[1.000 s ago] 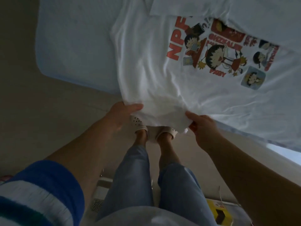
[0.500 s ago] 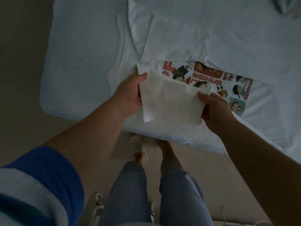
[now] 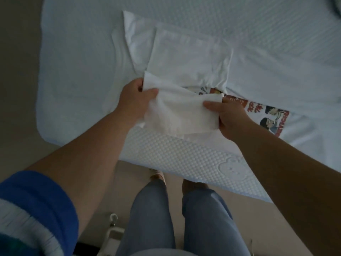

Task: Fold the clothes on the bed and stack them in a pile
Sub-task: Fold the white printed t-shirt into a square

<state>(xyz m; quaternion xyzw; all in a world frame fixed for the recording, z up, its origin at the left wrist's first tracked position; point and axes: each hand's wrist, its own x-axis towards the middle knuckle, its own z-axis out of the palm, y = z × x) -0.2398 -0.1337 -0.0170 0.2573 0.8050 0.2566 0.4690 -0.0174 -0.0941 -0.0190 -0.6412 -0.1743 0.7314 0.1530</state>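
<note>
A white T-shirt [image 3: 188,60] with a red cartoon print [image 3: 267,115] lies on the bed [image 3: 77,58], its upper part folded down over the print. My left hand [image 3: 134,100] and my right hand [image 3: 228,115] each pinch a corner of the shirt's bottom hem. The hem flap [image 3: 177,111] is lifted and stretched between them, held above the shirt's middle near the bed's front edge. Part of the print is hidden under the folds and the flap.
The bed's dimpled mattress cover [image 3: 184,159] shows at the front edge. My legs in blue jeans [image 3: 153,215] stand on the beige floor [image 3: 18,89]. A white object with a hook [image 3: 113,218] sits by my left leg. Another garment peeks in at the top right corner [image 3: 336,4].
Both hands lifted the hem from over the bed's edge and carried it up across the shirt toward the folded top. More of the print is covered now.
</note>
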